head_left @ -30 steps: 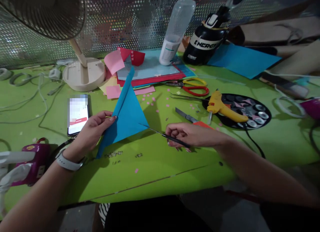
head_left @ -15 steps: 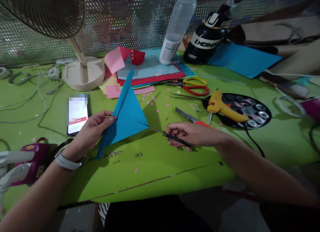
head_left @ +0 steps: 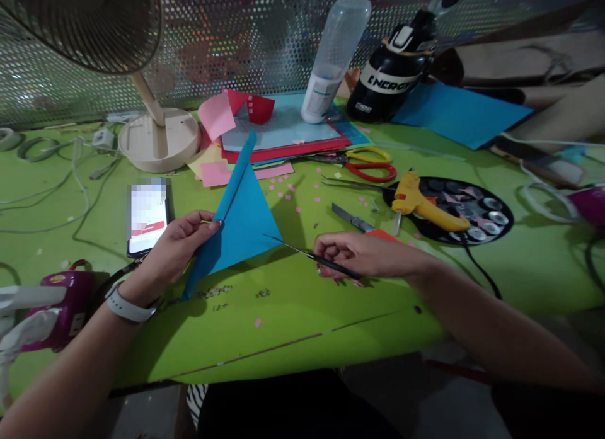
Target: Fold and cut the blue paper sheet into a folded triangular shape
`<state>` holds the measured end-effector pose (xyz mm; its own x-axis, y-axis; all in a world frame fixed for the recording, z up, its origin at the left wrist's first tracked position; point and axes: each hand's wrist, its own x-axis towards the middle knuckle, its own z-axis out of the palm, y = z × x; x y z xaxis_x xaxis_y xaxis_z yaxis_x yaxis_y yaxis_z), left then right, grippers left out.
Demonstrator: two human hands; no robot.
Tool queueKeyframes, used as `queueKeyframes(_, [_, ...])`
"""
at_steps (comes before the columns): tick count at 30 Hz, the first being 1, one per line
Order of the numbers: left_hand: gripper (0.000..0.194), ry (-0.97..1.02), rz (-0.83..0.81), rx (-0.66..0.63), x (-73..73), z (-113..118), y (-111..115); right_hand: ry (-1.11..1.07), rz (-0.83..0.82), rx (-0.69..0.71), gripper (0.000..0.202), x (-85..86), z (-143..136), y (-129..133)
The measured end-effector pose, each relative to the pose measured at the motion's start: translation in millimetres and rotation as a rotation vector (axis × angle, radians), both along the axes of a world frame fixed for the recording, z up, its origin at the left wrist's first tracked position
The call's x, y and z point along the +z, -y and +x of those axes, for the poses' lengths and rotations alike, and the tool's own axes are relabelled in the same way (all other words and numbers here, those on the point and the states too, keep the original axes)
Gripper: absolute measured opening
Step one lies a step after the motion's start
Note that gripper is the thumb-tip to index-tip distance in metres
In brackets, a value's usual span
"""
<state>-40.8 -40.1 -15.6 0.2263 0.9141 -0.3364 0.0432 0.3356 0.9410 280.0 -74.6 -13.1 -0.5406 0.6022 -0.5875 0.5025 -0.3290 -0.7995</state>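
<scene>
My left hand (head_left: 191,240) pinches a sheet of blue paper (head_left: 248,222) along its rolled left edge, with the thumb on top. The paper is roughly a triangle, its roll slanting from upper right to lower left, and a corner points toward my right hand. My right hand (head_left: 350,253) is closed around a slim, black, fine-pointed tool (head_left: 326,261), which may be tweezers. Its thin tip lies over the paper's right corner; whether it touches, I cannot tell. Below the paper, small metallic-looking bits (head_left: 215,292) lie on the green table (head_left: 302,338).
A phone (head_left: 147,218) lies beside my left hand. Yellow-and-red-handled scissors (head_left: 371,165), a utility knife (head_left: 352,218) and a yellow glue gun (head_left: 420,203) on a black palette (head_left: 501,218) are to the right. Behind stand a fan (head_left: 158,140), a clear bottle (head_left: 326,80) and a black jug (head_left: 392,74).
Almost nothing differs. The blue paper and the tool tip have shifted very slightly; both hands keep their hold.
</scene>
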Motion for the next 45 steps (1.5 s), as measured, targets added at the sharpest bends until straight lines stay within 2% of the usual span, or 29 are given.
queueKeyframes(6, [0.034, 0.0, 0.004, -0.017, -2.6, -1.1, -0.3, 0.009, -0.004, -0.002, 0.047, 1.3, -0.6, 0.5])
queueKeyframes(13, [0.035, 0.0, -0.003, -0.001, 2.2, 2.6, 0.9, 0.017, -0.003, 0.003, 0.046, 2.0, -0.4, 0.8])
queueKeyframes(25, [0.033, 0.002, -0.011, -0.008, -1.7, 0.9, 0.8, 0.044, -0.007, -0.001, 0.048, 5.8, -3.9, 0.4])
queueKeyframes(40, [0.034, -0.017, -0.007, -0.025, -2.5, 1.4, 0.9, 0.059, 0.007, -0.036, 0.045, 2.7, -4.1, 0.4])
queueKeyframes(45, [0.029, -0.009, -0.012, -0.046, -2.6, 0.9, 1.7, 0.008, 0.0, -0.062, 0.045, -1.2, -3.8, 0.7])
